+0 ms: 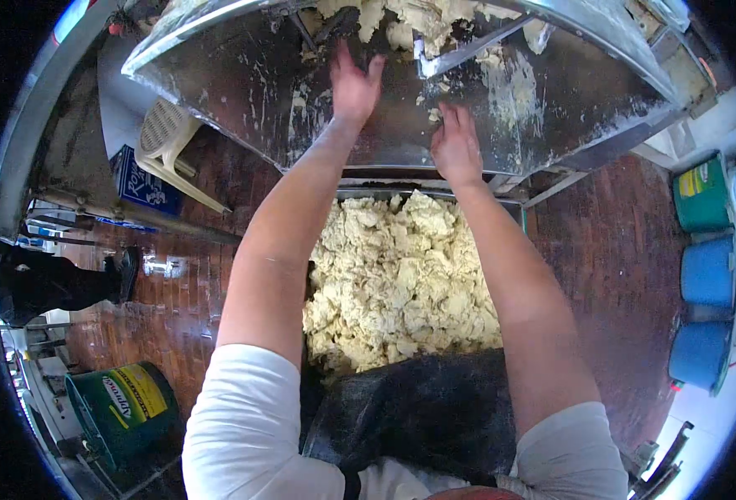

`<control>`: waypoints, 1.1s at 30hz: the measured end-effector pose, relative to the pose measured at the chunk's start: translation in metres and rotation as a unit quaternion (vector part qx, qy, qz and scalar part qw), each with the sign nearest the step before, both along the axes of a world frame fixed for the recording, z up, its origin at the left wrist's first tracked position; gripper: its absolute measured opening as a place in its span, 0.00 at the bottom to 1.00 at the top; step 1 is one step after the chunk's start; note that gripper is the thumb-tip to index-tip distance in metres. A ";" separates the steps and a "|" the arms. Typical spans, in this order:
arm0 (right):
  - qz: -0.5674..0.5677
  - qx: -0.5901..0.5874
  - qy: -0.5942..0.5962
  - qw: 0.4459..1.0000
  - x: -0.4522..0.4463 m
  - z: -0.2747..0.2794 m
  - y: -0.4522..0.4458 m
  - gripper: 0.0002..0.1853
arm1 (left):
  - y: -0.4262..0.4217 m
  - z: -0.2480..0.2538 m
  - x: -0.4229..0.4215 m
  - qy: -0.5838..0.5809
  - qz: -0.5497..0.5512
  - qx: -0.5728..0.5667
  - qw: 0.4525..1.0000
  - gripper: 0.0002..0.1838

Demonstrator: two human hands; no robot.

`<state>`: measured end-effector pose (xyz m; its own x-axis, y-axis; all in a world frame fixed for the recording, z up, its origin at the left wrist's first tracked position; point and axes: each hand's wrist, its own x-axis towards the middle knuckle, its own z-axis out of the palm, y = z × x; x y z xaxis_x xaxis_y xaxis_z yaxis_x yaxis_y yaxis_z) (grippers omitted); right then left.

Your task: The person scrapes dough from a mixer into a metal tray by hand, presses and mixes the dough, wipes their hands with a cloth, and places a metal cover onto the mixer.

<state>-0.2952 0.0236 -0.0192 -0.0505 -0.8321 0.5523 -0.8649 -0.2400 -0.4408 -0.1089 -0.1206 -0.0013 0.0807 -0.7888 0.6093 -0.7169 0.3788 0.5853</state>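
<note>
My left hand [355,90] reaches into a metal trough [218,100], its fingers and thumb spread and holding nothing I can see. My right hand [457,148] is lower, near the trough's front edge, fingers stretched out beside small dough scraps [435,114]. Pale dough [422,29] clings around the metal mixing bars [476,52] at the back, and smears coat the inner wall. Below my forearms a container holds a large heap of crumbly, pale yellow dough [401,283]. My dark apron [418,408] hides its near side.
A white plastic stool [166,142] and blue crate [145,182] stand left of the trough. A green bucket [122,408] is at lower left, near another person's dark-clothed leg [60,283]. Another green bucket [701,193] and blue buckets [706,271] line the right wall.
</note>
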 end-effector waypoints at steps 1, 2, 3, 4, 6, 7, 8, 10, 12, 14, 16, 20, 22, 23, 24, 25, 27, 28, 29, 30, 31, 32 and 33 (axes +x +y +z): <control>-0.003 0.005 -0.003 1.000 -0.001 -0.005 -0.002 0.27 | -0.006 0.022 -0.012 0.121 -0.045 -0.036 0.991 0.40; -0.004 0.004 -0.002 1.000 -0.002 -0.004 -0.005 0.27 | -0.013 0.044 -0.024 0.234 -0.094 -0.081 0.964 0.38; -0.002 -0.001 0.000 1.000 -0.002 -0.005 -0.005 0.27 | -0.022 0.061 -0.031 0.275 -0.106 -0.130 0.947 0.36; 0.000 -0.005 0.003 1.000 -0.002 -0.007 -0.003 0.27 | -0.036 0.069 -0.033 0.257 -0.096 -0.155 0.949 0.34; -0.004 0.005 0.003 1.000 -0.001 -0.007 -0.003 0.27 | -0.071 0.070 -0.032 0.134 -0.050 -0.137 0.980 0.31; -0.009 0.011 0.005 1.000 -0.001 -0.007 -0.004 0.27 | -0.093 0.061 -0.027 0.017 -0.017 -0.135 0.991 0.29; -0.010 0.011 0.004 1.000 -0.001 -0.007 -0.005 0.27 | -0.113 0.051 -0.021 -0.152 0.027 -0.149 0.977 0.27; -0.028 0.026 0.020 0.999 -0.001 -0.011 -0.005 0.30 | -0.120 0.038 -0.011 -0.432 0.098 -0.187 0.877 0.24; -0.022 0.022 0.020 0.999 -0.002 -0.012 -0.008 0.30 | -0.110 0.033 -0.016 -0.509 0.139 -0.080 0.846 0.27; -0.014 0.021 0.022 0.999 -0.005 -0.014 -0.007 0.30 | -0.105 -0.004 -0.016 -0.259 -0.008 0.055 0.964 0.25; -0.023 0.004 0.050 0.998 -0.004 -0.015 -0.006 0.29 | -0.093 -0.018 -0.021 -0.198 -0.009 0.104 0.975 0.27; -0.009 0.008 0.020 1.000 -0.004 -0.011 -0.006 0.28 | -0.027 0.048 -0.019 -0.212 0.057 0.139 0.966 0.33; -0.007 0.012 0.009 1.000 -0.004 -0.010 -0.003 0.29 | -0.020 0.089 -0.003 -0.089 -0.149 0.163 0.971 0.34; -0.009 0.012 0.006 1.000 -0.004 -0.009 -0.003 0.29 | -0.016 0.098 -0.001 -0.092 -0.150 0.163 0.971 0.34; -0.010 0.021 0.000 1.000 -0.004 -0.009 -0.003 0.28 | -0.010 0.107 0.000 -0.062 -0.116 -0.006 0.991 0.25; -0.009 0.031 -0.004 0.999 -0.003 -0.009 -0.004 0.28 | -0.008 0.118 0.001 -0.029 -0.079 -0.176 0.981 0.16; -0.012 0.016 0.002 1.000 -0.004 -0.009 -0.004 0.28 | -0.022 0.149 0.004 -0.094 -0.047 -0.329 0.938 0.16; -0.012 0.003 0.012 1.000 -0.003 -0.010 -0.003 0.27 | -0.041 0.152 0.007 -0.137 -0.056 -0.283 0.948 0.17; -0.012 0.006 0.013 1.000 -0.003 -0.013 -0.004 0.27 | -0.060 0.151 0.010 -0.173 -0.057 -0.244 0.952 0.18; -0.014 -0.002 0.018 1.000 -0.003 -0.016 -0.006 0.27 | -0.079 0.155 0.011 -0.194 -0.059 -0.206 0.957 0.19; -0.016 -0.011 0.022 1.000 -0.003 -0.017 -0.008 0.27 | -0.091 0.157 0.013 -0.205 -0.061 -0.180 0.960 0.20; -0.016 -0.009 0.021 1.000 -0.003 -0.015 -0.007 0.27 | -0.099 0.158 0.014 -0.207 -0.061 -0.160 0.963 0.21; -0.015 0.008 0.021 1.000 -0.004 -0.013 -0.007 0.27 | -0.104 0.156 0.017 -0.201 -0.059 -0.151 0.966 0.22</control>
